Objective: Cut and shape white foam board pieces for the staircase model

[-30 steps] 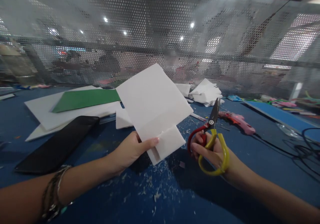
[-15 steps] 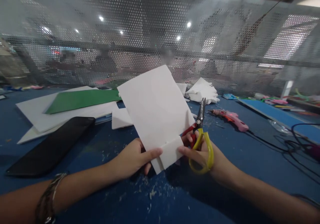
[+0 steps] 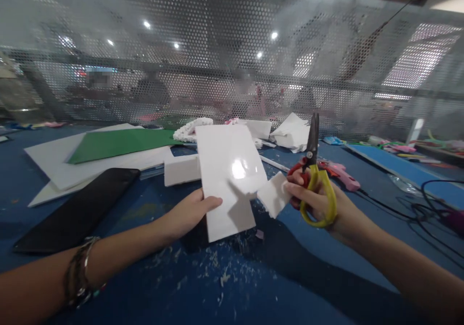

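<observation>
My left hand (image 3: 194,214) is closed on the left edge of a white board (image 3: 232,155), thumb on its front face. The board leans up from the tabletop, with a bright glare spot and a shadow on it. In my right hand (image 3: 322,201) is a pair of scissors (image 3: 312,153) with dark blades pointing up and red and yellow handles. The blades are nearly together. The fingertips of that same hand pinch a small white board piece (image 3: 274,194) close beside the lower right edge of the larger board; whether the two touch is hard to tell.
A black flat case (image 3: 78,209), a green sheet (image 3: 119,145) and white sheets (image 3: 50,165) lie at left. Crumpled white paper (image 3: 292,131) stands behind. At right are a pink glue gun (image 3: 344,176), black cables (image 3: 422,211) and a blue board (image 3: 402,168). White scraps (image 3: 224,279) litter the front.
The small white piece has moved off the larger board to the right with my right hand and the scissors. The larger board has tilted, straightened and dropped lower.
</observation>
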Action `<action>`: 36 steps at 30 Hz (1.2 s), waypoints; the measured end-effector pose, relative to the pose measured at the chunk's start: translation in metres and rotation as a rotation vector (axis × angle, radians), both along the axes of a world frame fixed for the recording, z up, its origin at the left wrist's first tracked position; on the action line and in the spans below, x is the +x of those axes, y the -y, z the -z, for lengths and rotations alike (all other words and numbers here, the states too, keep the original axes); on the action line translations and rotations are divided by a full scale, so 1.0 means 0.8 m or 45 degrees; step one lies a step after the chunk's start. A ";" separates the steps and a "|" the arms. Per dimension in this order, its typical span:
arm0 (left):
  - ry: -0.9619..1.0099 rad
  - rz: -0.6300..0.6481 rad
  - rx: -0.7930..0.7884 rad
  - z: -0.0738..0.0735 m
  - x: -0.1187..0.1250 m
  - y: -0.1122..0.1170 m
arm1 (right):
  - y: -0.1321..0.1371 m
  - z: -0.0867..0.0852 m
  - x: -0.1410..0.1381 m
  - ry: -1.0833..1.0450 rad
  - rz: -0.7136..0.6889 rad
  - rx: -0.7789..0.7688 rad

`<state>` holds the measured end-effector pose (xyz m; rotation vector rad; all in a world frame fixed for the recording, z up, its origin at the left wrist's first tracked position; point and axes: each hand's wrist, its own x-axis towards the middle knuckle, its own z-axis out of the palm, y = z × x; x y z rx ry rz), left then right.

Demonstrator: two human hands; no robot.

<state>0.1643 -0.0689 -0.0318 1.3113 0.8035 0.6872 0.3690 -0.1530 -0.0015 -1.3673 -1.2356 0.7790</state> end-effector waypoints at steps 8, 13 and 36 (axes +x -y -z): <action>0.063 0.000 -0.402 -0.008 0.002 0.000 | -0.048 -0.026 -0.031 0.544 -0.632 -0.122; 0.105 0.016 -0.466 -0.006 0.001 -0.007 | -0.068 -0.020 -0.048 0.561 -0.752 -0.222; 0.159 0.189 -0.340 -0.006 -0.003 -0.004 | -0.056 -0.015 -0.045 0.991 -0.441 -0.009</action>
